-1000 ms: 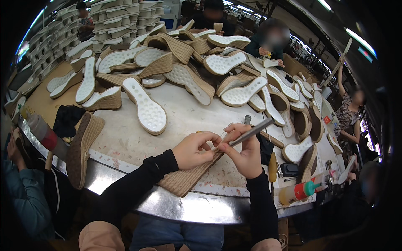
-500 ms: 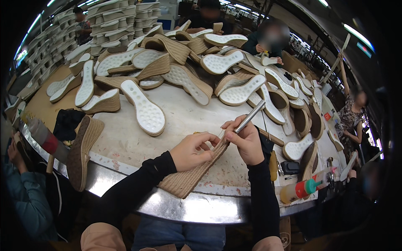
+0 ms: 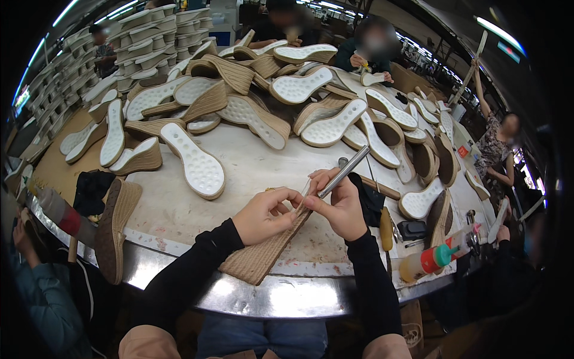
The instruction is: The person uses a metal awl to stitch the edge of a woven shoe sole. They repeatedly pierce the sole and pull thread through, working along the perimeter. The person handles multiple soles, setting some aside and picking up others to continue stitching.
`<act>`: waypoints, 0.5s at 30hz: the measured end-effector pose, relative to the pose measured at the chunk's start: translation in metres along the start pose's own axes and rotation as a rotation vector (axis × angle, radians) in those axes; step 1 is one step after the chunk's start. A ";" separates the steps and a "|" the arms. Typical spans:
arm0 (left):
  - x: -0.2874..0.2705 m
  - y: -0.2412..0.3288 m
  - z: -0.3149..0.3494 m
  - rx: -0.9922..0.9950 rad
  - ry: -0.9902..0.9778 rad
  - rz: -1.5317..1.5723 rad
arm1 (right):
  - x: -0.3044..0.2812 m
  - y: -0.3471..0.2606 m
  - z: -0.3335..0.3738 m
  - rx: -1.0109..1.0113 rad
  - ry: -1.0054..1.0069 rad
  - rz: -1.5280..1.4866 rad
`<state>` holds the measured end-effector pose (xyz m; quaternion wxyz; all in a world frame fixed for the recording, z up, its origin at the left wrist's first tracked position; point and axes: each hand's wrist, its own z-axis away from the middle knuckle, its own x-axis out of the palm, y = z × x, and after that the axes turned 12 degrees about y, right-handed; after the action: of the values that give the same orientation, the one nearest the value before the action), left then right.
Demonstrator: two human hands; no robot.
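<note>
A wedge sole wrapped in tan woven rope lies tilted in front of me, its thick end near the metal table edge. My left hand pinches at the rope covering along its upper edge; a thin pale strand seems to show between the fingers. My right hand is closed round a slim silver metal rod that points up and to the right. The right thumb and fingertips also rest at the thin end of the wedge sole. What the left fingertips hold is partly hidden.
Wedge soles with white dimpled tops are heaped across the table's far side. A brown-bottomed wedge stands at left by a bottle. At right lie a yellow-handled tool, a black box and a green-capped glue bottle. Other people sit around.
The view has shifted slightly, so the scene sits a little further left. Both hands stay on the wedge sole with nearly the same grip, and the rod remains in the right hand.
</note>
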<state>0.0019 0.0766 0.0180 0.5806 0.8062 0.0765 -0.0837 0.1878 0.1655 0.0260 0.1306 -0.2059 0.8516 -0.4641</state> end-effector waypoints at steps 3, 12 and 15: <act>0.000 0.000 0.000 0.001 -0.015 -0.003 | -0.005 0.004 0.001 0.049 0.016 -0.060; 0.001 -0.004 0.003 0.019 -0.009 0.006 | 0.001 -0.002 0.005 0.106 0.076 -0.109; 0.001 -0.006 0.002 0.003 -0.010 0.028 | -0.002 0.001 0.003 0.084 0.056 -0.108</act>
<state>0.0011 0.0768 0.0122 0.5810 0.8076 0.0620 -0.0798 0.1903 0.1646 0.0234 0.0897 -0.2329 0.8224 -0.5113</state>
